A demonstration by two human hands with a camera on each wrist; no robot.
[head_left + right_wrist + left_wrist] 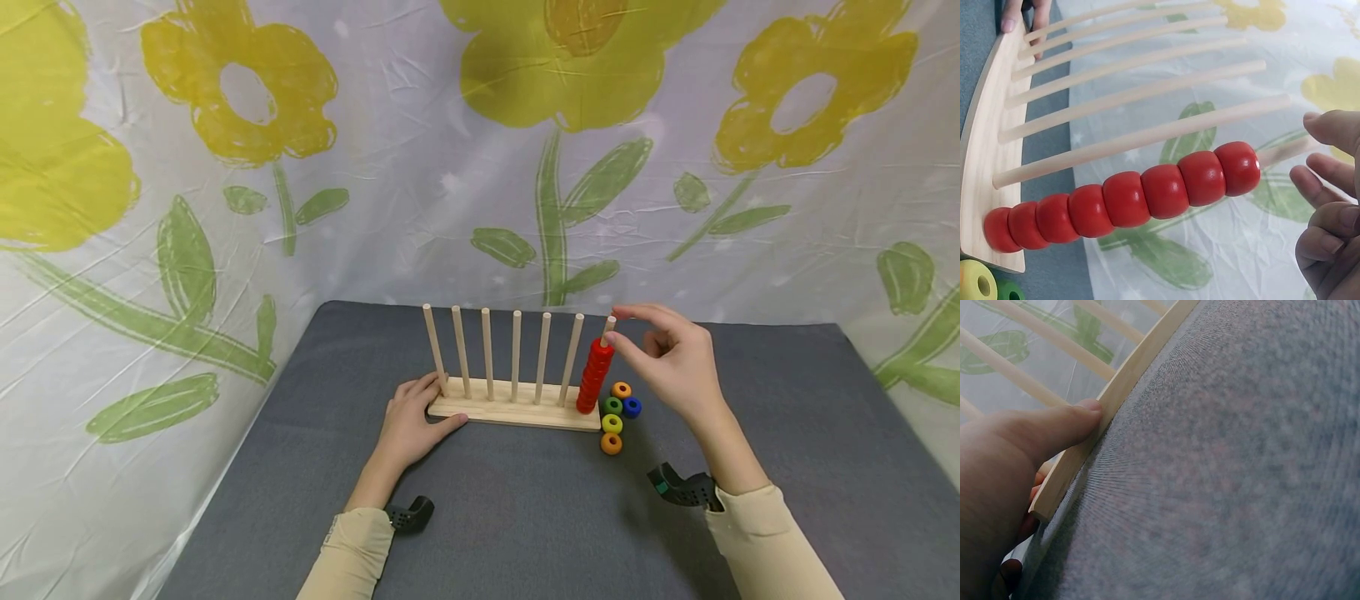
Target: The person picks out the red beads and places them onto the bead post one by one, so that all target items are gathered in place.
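Note:
A wooden peg rack (517, 409) with several upright pegs stands on the table. Its left end is held by my left hand (408, 421), thumb on the front edge and fingers at the back, as the left wrist view shows too. Several red beads (595, 375) are stacked on the rightmost peg, whose bare tip sticks out above them. Around that tip, my right hand (678, 358) has thumb and forefinger spread apart. The right wrist view shows nothing between these fingers, and the top red bead (1237, 169) sits apart from them.
Loose beads lie beside the rack's right end: an orange bead (620, 389), a green bead (612, 406), a blue bead (632, 407), a yellow bead (612, 423) and another orange bead (611, 443). Behind the grey table (517, 517) hangs a flowered cloth (405, 208).

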